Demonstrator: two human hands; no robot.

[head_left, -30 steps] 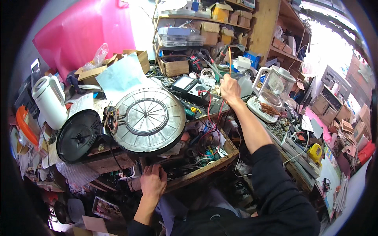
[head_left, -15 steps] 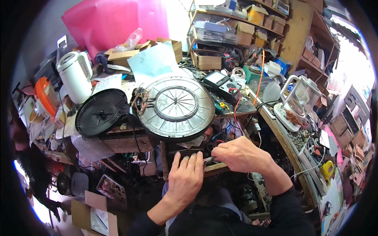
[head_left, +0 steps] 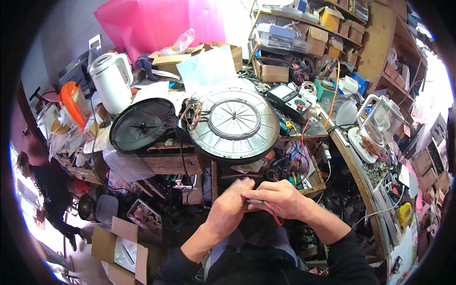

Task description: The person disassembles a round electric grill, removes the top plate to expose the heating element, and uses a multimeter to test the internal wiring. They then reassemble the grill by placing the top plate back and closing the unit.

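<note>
My right hand (head_left: 278, 197) is closed round a small tool with a grey metal end and red handle (head_left: 276, 218); it looks like pliers, though the fingers cover much of it. Against its fingertips is my left hand (head_left: 230, 206), its fingers smeared by motion, so their grip is unclear. Both hands are over the front of an open wooden drawer (head_left: 316, 183) with tools and wires inside. Just beyond sits a round metal heating plate (head_left: 266, 126) in a black rim, with a bundle of wires (head_left: 191, 114) at its left edge.
Left of the plate lies a black round cover (head_left: 142, 123), with a white jug (head_left: 110, 83) behind it. A meter (head_left: 287, 95) with red leads stands at the back right. A glass blender jar (head_left: 380, 116) is on the right bench. Someone in dark clothes (head_left: 50, 190) is at far left.
My hands have come together and drawn back toward me, with the red-handled tool now showing below the right hand. My left hand has lifted off the drawer. The whole view has shifted.
</note>
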